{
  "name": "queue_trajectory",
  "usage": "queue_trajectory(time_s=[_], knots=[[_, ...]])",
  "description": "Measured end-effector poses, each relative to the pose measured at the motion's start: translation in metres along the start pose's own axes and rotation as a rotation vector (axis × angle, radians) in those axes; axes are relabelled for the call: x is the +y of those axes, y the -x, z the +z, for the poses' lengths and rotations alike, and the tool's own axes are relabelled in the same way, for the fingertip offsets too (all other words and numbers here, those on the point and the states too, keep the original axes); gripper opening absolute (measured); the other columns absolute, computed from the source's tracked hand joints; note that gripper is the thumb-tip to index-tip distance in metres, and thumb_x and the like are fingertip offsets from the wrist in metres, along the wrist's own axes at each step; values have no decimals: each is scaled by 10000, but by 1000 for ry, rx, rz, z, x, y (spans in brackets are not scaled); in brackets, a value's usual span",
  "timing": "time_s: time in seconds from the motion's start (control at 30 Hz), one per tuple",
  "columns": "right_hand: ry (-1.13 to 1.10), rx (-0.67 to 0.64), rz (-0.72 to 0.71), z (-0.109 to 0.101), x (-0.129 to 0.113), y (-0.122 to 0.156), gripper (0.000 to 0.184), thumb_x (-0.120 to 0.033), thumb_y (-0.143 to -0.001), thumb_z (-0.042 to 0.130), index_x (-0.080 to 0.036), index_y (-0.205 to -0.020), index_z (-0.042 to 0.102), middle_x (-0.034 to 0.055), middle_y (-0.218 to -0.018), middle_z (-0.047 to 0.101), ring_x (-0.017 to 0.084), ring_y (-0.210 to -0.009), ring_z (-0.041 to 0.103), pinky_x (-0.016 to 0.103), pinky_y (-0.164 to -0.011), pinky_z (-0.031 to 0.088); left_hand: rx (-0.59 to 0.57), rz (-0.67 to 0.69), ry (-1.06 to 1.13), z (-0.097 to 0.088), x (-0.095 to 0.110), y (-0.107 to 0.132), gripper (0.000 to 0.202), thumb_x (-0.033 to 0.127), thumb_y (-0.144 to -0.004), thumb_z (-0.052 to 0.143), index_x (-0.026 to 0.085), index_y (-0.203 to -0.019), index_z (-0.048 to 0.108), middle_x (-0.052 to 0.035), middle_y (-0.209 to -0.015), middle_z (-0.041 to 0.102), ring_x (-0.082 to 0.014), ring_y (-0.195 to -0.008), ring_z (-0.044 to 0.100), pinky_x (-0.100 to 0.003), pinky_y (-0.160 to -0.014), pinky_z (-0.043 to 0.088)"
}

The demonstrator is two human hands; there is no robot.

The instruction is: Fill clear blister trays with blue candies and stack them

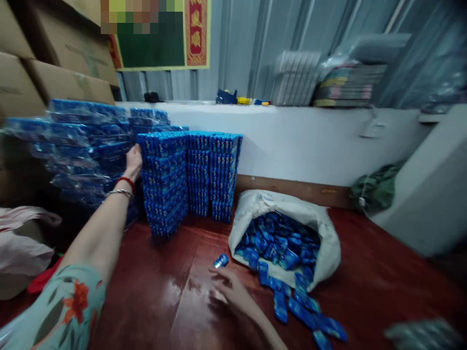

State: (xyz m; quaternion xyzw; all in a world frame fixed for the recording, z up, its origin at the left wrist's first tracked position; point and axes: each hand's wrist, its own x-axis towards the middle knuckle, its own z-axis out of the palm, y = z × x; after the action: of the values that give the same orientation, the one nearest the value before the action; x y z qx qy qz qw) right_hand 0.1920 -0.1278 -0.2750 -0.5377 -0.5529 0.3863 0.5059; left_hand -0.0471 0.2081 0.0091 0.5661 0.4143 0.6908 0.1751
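My left hand (134, 159) is at the upper left edge of a tall stack of small blue packets (164, 184). It seems to touch the stack's side, and its fingers are mostly hidden. Low over the red-brown floor, my right hand (228, 289) is open, a little blurred, with fingers apart and nothing visible in them. Just beyond its fingertips lies a single blue packet (221, 261). To the right, a white woven sack (330, 243) lies on its side, its mouth towards me. Loose blue packets (280, 238) fill it and spill onto the floor.
Plastic-wrapped blue bundles (87, 141) are piled at the left, with cardboard boxes (69, 82) behind them. A white ledge (292, 141) runs along the back, bearing wrapped stacks (346, 85). A dark green bag (377, 187) rests by the right wall.
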Motion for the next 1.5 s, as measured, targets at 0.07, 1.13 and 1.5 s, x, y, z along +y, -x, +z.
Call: queue_trajectory(time_s=[0.07, 1.13, 1.5], knots=[[153, 224, -45, -23, 10, -2, 354, -426, -767, 569, -195, -997, 707, 88, -953, 709, 231, -860, 649, 378, -793, 504, 70, -17, -42, -1, 9, 14, 248, 159, -984, 277, -7, -1003, 460, -49, -989, 534, -113, -967, 444, -294, -975, 317], [833, 314, 340, -254, 49, -29, 605, -628, -862, 393, -238, -1310, 506, 83, -1329, 517, 253, -1213, 483, 371, -1009, 364, -1151, 102, -473, 228, -4, 448, 467, 495, -875, 436, 334, -1310, 485, -76, -1372, 427, -385, -1241, 308, -642, -931, 336], [772, 188, 242, -184, 44, 2, 620, -598, -848, 450, -257, -1366, 438, 57, -1458, 372, 274, -1280, 421, 410, -1046, 352, -1199, 218, -377, 171, -16, 476, 413, 305, -904, 393, 152, -1278, 481, -142, -1213, 540, -304, -1170, 394, -487, -916, 404]])
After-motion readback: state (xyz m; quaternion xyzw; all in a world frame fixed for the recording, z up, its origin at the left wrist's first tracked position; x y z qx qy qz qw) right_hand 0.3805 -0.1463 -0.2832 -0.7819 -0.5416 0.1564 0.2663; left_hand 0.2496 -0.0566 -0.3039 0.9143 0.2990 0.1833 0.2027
